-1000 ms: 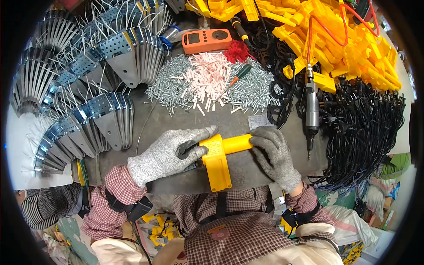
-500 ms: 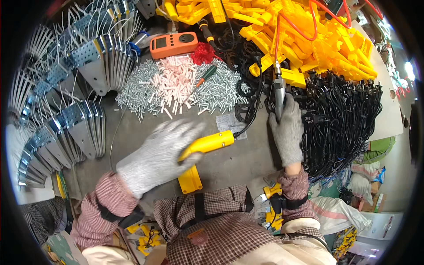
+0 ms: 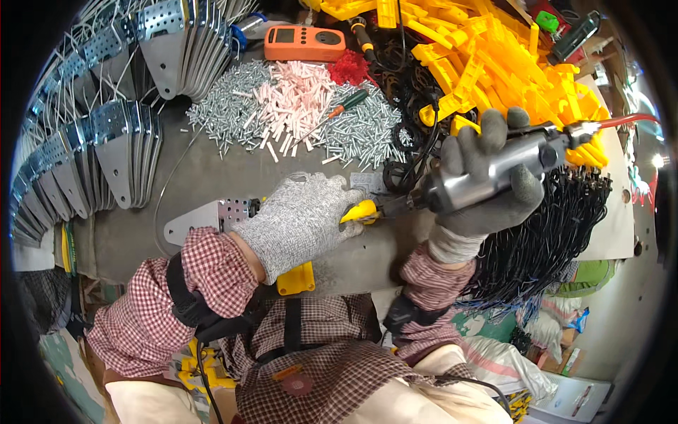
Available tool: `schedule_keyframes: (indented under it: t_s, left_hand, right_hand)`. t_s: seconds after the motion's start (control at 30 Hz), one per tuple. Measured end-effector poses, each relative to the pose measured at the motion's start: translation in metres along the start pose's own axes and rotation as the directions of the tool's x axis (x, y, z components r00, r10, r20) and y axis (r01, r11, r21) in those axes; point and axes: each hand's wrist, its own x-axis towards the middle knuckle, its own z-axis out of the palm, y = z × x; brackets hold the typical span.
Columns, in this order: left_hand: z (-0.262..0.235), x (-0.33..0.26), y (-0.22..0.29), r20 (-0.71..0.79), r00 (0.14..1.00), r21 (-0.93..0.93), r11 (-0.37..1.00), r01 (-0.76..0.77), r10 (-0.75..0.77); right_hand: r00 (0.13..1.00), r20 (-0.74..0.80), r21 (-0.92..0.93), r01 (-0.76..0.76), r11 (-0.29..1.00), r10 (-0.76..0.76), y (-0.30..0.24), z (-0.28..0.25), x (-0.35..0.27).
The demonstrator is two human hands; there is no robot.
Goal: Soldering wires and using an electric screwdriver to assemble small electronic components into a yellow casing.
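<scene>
My left hand, in a grey knit glove, is closed around a yellow plastic handle and hides most of it. Left of this hand a flat metal plate with a perforated section lies over the table, apparently in line with the handle. My right hand, gloved with dark grey fingers, grips a silver-and-black air tool raised above the table. A red hose runs from the tool's right end. The tool's other end points left toward the handle's end; whether they touch I cannot tell. Below my left hand lies another yellow plastic piece.
Piles of screws and pale pink tubes lie at the back, with a green-and-orange screwdriver and an orange meter. Metal plates stand stacked at left. Yellow shells and black cables fill the right.
My right hand has lifted the air tool and swung it left, close to the yellow handle. My left hand has turned the handle, and the metal plate now shows beside it.
</scene>
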Motion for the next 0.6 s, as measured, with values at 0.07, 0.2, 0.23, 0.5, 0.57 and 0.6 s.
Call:
schedule_keyframes:
  t_s: [0.07, 0.2, 0.23, 0.5, 0.57, 0.6]
  left_hand:
    - [0.006, -0.001, 0.0, -0.046, 0.999, 0.025, 1.0, -0.002, 0.003]
    - [0.01, -0.003, -0.003, -0.048, 0.999, -0.024, 1.0, 0.006, -0.007]
    - [0.013, -0.002, -0.005, -0.064, 0.998, -0.021, 1.0, 0.001, -0.002]
    - [0.019, -0.007, -0.011, -0.281, 0.95, -0.016, 0.989, -0.149, 0.138]
    - [0.017, -0.011, -0.012, -0.301, 0.944, -0.068, 0.984, -0.163, 0.135]
    - [0.015, -0.008, -0.01, -0.295, 0.945, -0.044, 0.986, -0.162, 0.142]
  right_hand:
    - [0.995, 0.086, -0.12, 0.052, 0.991, -0.042, 0.006, 0.004, -0.005]
    - [0.998, -0.016, -0.211, 0.059, 0.976, -0.064, 0.026, 0.032, -0.019]
    - [0.994, -0.104, -0.192, 0.014, 0.981, -0.035, 0.028, 0.037, -0.023]
    - [0.987, 0.161, -0.152, 0.033, 0.988, -0.008, 0.034, 0.025, -0.004]
    - [0.992, -0.039, 0.233, -0.107, 0.967, 0.119, 0.001, -0.009, -0.033]
    - [0.991, -0.095, 0.211, -0.076, 0.975, 0.098, -0.001, -0.007, -0.034]
